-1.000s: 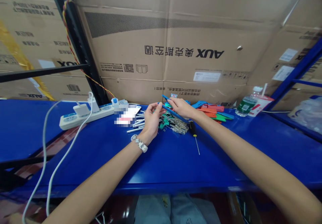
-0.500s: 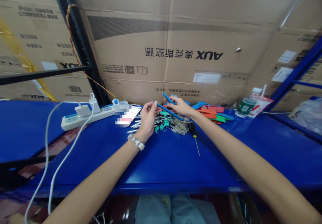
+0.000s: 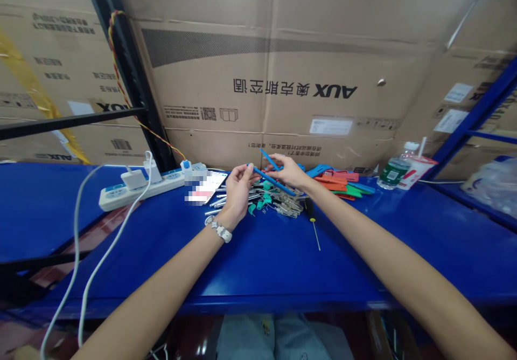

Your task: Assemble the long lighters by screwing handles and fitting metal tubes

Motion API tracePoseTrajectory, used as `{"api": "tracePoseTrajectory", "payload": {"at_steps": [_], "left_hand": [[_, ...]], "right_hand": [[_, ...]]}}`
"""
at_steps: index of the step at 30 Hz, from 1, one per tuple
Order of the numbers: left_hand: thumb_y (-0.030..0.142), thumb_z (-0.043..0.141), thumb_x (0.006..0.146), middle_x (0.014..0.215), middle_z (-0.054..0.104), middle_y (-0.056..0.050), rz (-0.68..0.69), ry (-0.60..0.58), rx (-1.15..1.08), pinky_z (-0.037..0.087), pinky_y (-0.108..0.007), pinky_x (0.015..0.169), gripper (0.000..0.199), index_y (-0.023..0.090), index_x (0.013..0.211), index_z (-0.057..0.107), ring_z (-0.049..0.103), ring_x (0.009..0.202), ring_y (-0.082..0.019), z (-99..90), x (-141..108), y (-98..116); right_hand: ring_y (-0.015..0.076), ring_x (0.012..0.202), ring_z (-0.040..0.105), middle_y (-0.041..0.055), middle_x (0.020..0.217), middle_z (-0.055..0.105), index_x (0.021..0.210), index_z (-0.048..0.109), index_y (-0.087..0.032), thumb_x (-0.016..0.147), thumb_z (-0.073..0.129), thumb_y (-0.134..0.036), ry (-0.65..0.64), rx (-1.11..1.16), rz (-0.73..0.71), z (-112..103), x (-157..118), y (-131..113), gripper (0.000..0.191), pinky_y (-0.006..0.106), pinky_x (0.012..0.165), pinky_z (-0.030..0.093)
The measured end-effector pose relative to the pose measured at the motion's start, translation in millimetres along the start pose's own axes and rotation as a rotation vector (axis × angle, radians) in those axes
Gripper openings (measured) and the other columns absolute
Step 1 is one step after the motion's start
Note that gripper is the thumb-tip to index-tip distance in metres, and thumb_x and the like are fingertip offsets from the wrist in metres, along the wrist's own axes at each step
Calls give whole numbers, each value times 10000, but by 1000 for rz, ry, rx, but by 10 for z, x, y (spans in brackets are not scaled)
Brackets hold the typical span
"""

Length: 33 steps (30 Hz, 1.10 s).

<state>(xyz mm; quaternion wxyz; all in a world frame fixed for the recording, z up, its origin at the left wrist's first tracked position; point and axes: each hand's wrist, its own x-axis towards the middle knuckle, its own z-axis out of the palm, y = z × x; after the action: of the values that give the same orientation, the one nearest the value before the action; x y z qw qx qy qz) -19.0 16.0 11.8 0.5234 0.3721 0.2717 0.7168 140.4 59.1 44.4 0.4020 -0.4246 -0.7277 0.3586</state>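
Observation:
My left hand [image 3: 238,188] is closed, thumb and fingers pinching the upper end of a long, narrow blue plastic strip [image 3: 274,181]. That strip slants down to the right, under my right hand. Between the fingers of my right hand [image 3: 291,171] is a second blue strip [image 3: 268,158], its free end pointing up and left. Whether the two strips touch is hidden by my fingers. Below both hands lies a pile of metal rods [image 3: 216,203], green plastic bits [image 3: 252,208] and clear or brassy small parts [image 3: 288,207]. A screwdriver [image 3: 312,220] with a black handle lies beside the pile.
Orange, red, green and blue plastic pieces [image 3: 337,180] are heaped right of my hands. Farther right stand a water bottle [image 3: 393,171] and a cup with a straw [image 3: 418,170]. A phone [image 3: 208,186], a power strip [image 3: 165,182] and white cables [image 3: 109,247] lie left. Cardboard [image 3: 226,90] walls the back.
The strip in my right hand has turned slightly and shows a narrower side. My left hand and its strip have stayed nearly still.

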Motion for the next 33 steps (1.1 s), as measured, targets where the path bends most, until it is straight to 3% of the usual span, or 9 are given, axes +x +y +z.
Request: {"api": "tracePoseTrajectory", "payload": {"at_steps": [4, 8, 13, 17, 22, 27, 30, 33], "left_hand": [[262, 759, 810, 829, 654, -14, -1, -16, -7, 523, -293, 819, 179, 149, 861, 631, 651, 762, -127, 7, -4, 13], [250, 747, 824, 809, 648, -12, -5, -17, -13, 522, -297, 823, 163, 148, 855, 624, 647, 757, -127, 11, -5, 20], [252, 752, 825, 823, 640, -11, -16, -16, -5, 524, -300, 830, 168, 148, 855, 623, 641, 750, -120, 6, -11, 33], [240, 775, 803, 806, 645, 2, -34, -53, -17, 522, -297, 826, 181, 159, 857, 622, 644, 740, -116, 45, -57, 54], [200, 758, 806, 815, 686, -6, -80, -88, -57, 526, -293, 851, 153, 171, 840, 611, 675, 777, -125, 155, -169, 34], [183, 720, 831, 843, 696, -12, -128, -114, -50, 529, -271, 834, 99, 169, 841, 622, 679, 780, -120, 269, -226, -10], [202, 731, 826, 830, 693, -32, -163, -177, 83, 536, -296, 816, 98, 158, 847, 647, 680, 768, -143, 300, -96, 61], [277, 743, 830, 910, 701, -81, -169, -254, 333, 533, -302, 771, 166, 135, 897, 688, 678, 817, -172, 274, 198, 179]], "right_hand": [[247, 1015, 671, 88, 1035, 733, 1157, 700, -188, 846, 738, -320, 44, -328, -160, -24, -25, -23, 340, 415, 935, 518], [271, 1094, 640, 109, 1123, 732, 1147, 739, -195, 918, 667, -396, 34, -554, -185, -81, -61, -55, 313, 439, 964, 484], [238, 969, 672, 102, 1030, 734, 1148, 727, -186, 965, 590, -419, 36, -359, -145, -116, -123, -30, 326, 407, 903, 511], [216, 954, 657, 108, 1079, 697, 1317, 574, -164, 973, 570, -414, 100, -240, -167, -43, -296, -64, 425, 388, 867, 522], [214, 1050, 615, 95, 1111, 663, 1183, 648, -189, 1037, 431, -423, 50, -393, -273, -1, -593, -149, 351, 395, 952, 483], [264, 1245, 564, 123, 1358, 580, 1434, 524, -250, 1020, 459, -425, -14, -555, -287, -115, -728, -100, 454, 448, 1045, 446], [258, 1223, 597, 85, 1381, 611, 1456, 487, -261, 974, 491, -268, -95, -562, -298, -266, -649, -85, 482, 418, 1017, 470], [278, 1088, 661, 88, 1285, 675, 1473, 453, -272, 923, 500, -227, -87, -669, -149, -442, -462, -117, 553, 416, 908, 503]]}}
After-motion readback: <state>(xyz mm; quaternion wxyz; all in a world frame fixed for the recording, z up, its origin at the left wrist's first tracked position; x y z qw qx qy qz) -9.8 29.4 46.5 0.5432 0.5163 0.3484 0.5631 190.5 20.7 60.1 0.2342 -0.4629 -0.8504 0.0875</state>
